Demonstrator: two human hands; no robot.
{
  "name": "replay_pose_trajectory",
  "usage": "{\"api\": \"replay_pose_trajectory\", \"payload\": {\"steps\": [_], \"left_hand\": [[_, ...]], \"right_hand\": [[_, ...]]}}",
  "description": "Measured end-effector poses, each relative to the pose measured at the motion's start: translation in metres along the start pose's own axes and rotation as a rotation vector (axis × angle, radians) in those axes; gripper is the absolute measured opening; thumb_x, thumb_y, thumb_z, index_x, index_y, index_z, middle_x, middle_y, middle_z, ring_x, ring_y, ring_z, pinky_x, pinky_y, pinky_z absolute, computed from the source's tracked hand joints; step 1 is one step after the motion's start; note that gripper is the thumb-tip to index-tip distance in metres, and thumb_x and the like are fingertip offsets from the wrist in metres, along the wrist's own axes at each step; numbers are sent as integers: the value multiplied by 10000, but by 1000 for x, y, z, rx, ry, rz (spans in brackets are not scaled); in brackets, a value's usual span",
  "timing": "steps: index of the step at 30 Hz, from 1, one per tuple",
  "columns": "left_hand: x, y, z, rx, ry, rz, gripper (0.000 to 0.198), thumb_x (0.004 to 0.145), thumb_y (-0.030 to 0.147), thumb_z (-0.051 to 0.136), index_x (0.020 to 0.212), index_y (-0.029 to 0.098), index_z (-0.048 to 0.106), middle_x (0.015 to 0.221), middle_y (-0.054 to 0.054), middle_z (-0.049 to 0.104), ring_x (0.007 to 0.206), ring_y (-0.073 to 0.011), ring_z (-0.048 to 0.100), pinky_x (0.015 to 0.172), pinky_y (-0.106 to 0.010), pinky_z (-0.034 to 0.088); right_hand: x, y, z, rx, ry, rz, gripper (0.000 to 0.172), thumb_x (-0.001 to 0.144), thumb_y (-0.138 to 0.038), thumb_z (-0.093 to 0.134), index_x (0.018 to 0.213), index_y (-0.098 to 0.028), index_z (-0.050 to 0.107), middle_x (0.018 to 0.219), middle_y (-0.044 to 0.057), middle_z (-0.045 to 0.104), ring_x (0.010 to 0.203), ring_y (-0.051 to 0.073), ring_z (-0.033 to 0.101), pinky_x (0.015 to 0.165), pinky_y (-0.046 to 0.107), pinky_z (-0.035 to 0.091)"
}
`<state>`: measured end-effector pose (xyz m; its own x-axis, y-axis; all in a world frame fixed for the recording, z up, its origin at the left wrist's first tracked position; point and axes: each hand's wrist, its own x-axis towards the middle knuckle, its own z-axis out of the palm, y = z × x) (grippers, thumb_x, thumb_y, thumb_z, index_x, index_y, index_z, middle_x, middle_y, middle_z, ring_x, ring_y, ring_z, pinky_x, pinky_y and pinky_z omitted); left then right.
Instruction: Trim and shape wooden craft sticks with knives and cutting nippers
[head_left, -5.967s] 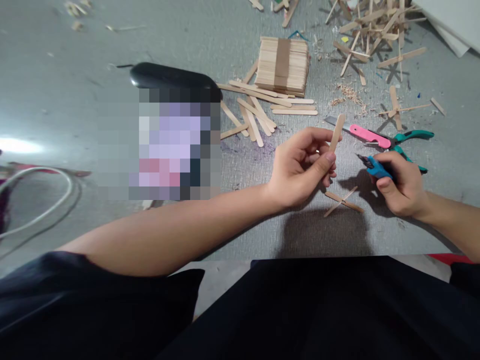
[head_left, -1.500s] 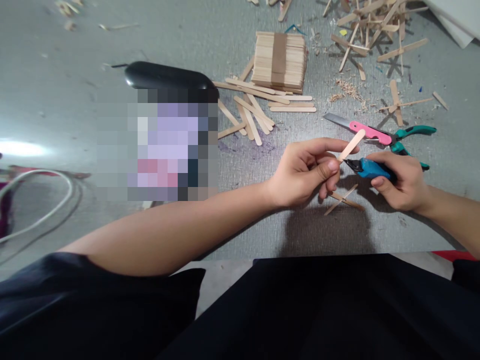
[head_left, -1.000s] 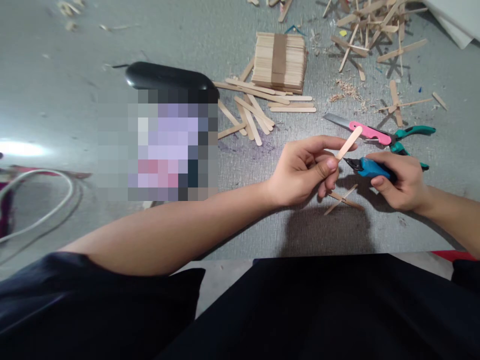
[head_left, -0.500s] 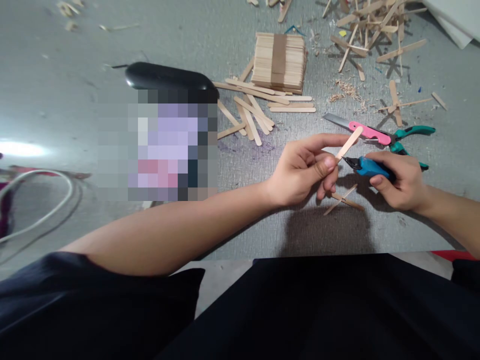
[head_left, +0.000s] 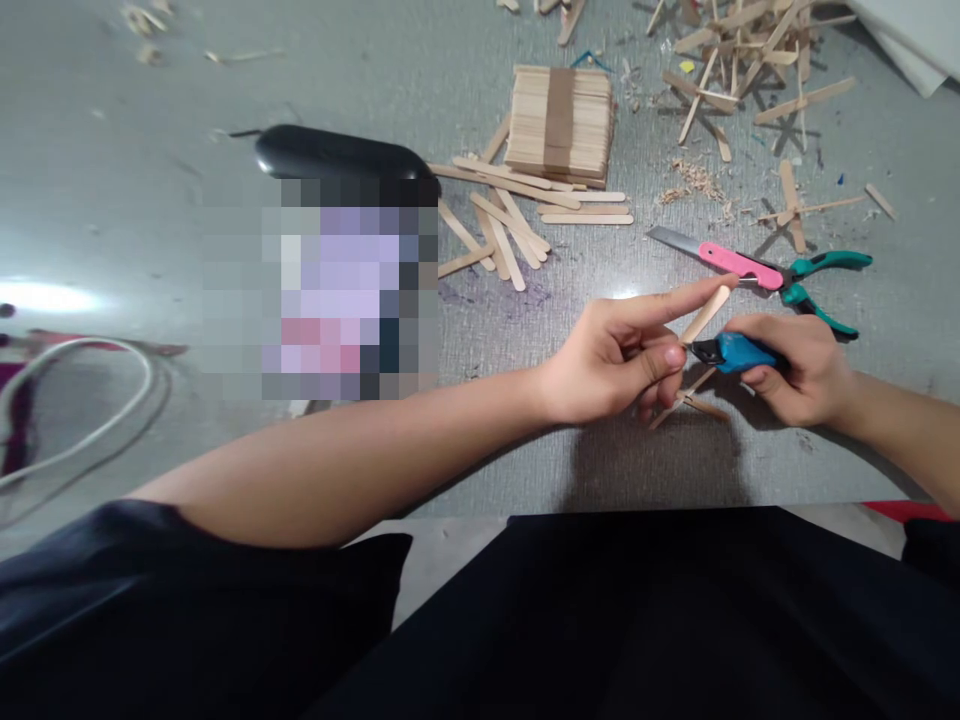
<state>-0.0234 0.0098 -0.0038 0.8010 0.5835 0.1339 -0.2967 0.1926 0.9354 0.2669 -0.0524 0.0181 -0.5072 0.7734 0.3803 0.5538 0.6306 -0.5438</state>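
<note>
My left hand point(head_left: 611, 360) pinches a flat wooden craft stick point(head_left: 705, 315) between thumb and fingers, its index finger stretched along toward the stick's upper end. The stick slants up to the right. My right hand point(head_left: 799, 370) is closed around small blue-handled nippers point(head_left: 742, 352) with a black head. Their jaws meet the stick's edge close to my left thumb; whether they bite into it is too small to tell. Below, partly covered by my left fingers, two crossed sticks point(head_left: 701, 405) lie on the table.
Beyond my hands lie a pink utility knife point(head_left: 739, 262) and green-handled pliers point(head_left: 832, 262). A banded stack of craft sticks point(head_left: 559, 120) stands near loose sticks point(head_left: 510, 225). Several crossed-stick pieces point(head_left: 757, 50) are heaped at the back right. A black case point(head_left: 337, 155) lies left.
Both hands have come slightly nearer to me with the stick and nippers. My left index finger has stretched out, and the nippers' jaws now sit against the stick.
</note>
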Motion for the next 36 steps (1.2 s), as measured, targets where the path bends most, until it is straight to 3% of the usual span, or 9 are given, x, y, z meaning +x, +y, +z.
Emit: {"api": "replay_pose_trajectory", "payload": {"steps": [7,12,15,20,25,30,36], "left_hand": [[2,-2,0,-26,25,-14,832,1160,550,817,1879,273,504,801,-21,853,532,-178,798,514,-247,688],[6,-1,-1,-18,19,22,963,1118,583,869,1920,336,397,812,7,857,552,-195,824,547,-261,717],[8,-2,-1,-29,-12,37,941,1118,592,863,1907,363,406,810,23,854,561,-203,832,557,-280,735],[8,-2,1,-17,51,36,875,1095,602,892,1823,306,509,813,3,834,579,-221,849,556,-280,736],[9,-6,0,-28,120,27,947,1079,632,901,1836,299,440,831,4,833,540,-208,822,523,-266,699],[11,-9,-4,-81,68,8,968,1109,619,867,1880,384,331,826,50,842,560,-212,837,577,-298,732],[9,-9,-4,-56,99,9,955,1102,629,867,1876,373,370,872,17,863,527,-201,812,546,-293,713]], "right_hand": [[0,0,2,-33,50,18,388,1234,-590,619,1357,-261,784,1076,67,909,836,233,846,748,373,647],[-1,-2,4,-40,87,40,351,1214,-564,657,1376,-287,799,1074,54,912,870,254,863,754,390,660],[-1,-3,5,-43,94,45,347,1206,-579,662,1364,-302,798,1049,46,905,840,256,855,737,400,661],[-2,-4,8,-67,141,74,346,1185,-594,700,1375,-321,797,1073,49,918,847,271,865,724,423,680],[-2,-5,9,-65,213,80,315,1159,-507,781,1395,-298,790,1093,67,908,881,294,867,754,454,692],[-3,-1,7,-74,300,107,361,1148,-475,810,1470,-316,777,1206,97,910,990,327,882,837,484,729],[3,0,7,-37,200,53,344,1186,-558,746,1344,-265,833,1024,48,895,799,225,830,734,367,684]]}}
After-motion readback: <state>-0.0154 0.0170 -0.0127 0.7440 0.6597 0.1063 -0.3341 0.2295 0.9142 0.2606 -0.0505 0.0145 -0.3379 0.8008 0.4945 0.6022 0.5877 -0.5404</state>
